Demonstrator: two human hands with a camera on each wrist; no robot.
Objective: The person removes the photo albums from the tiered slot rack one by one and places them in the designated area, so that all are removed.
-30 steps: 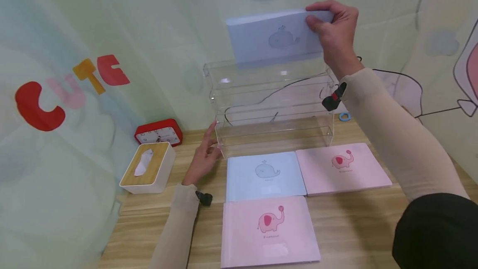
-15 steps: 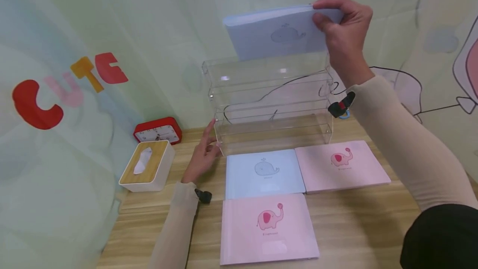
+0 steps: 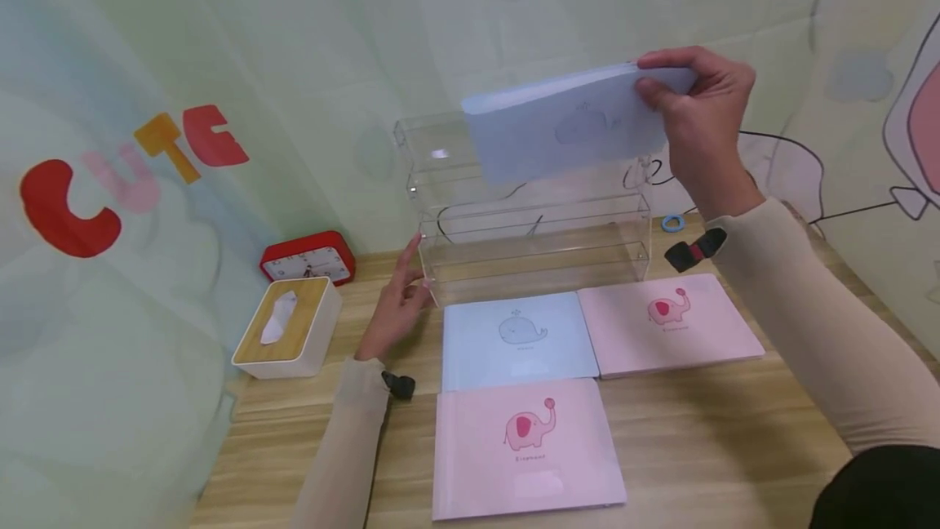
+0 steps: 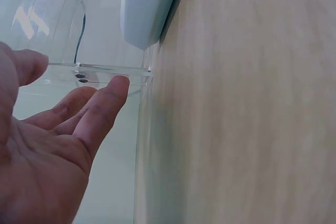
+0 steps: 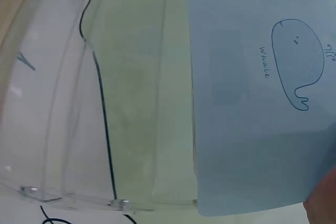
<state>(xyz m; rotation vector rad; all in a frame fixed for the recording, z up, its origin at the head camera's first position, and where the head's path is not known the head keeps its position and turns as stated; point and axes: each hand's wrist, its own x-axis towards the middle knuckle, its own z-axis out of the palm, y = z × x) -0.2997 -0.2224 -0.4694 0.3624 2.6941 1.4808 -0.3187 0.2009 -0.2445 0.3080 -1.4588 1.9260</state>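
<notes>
My right hand (image 3: 708, 113) pinches the upper right corner of a light blue book (image 3: 558, 137) with a whale drawn on its cover. The book is tilted, held in front of the upper tiers of a clear acrylic rack (image 3: 536, 260); its cover reads "Whale" in the right wrist view, where the hand (image 5: 323, 200) shows only at the edge. My left hand (image 3: 396, 304) touches the rack's left side; in the left wrist view its fingers (image 4: 107, 103) lie fairly straight against the clear side panel (image 4: 113, 72).
Before the rack lie another blue whale book (image 3: 521, 341), a pink elephant book (image 3: 668, 325) and a second pink elephant book (image 3: 529, 451). At left stand a tissue box (image 3: 286, 329) and a red alarm clock (image 3: 308, 260). A blue ring (image 3: 672, 223) lies right of the rack.
My right hand has first shifted right, then come down with the blue book, which now overlaps the rack's upper tiers. My left hand stays at the rack's side.
</notes>
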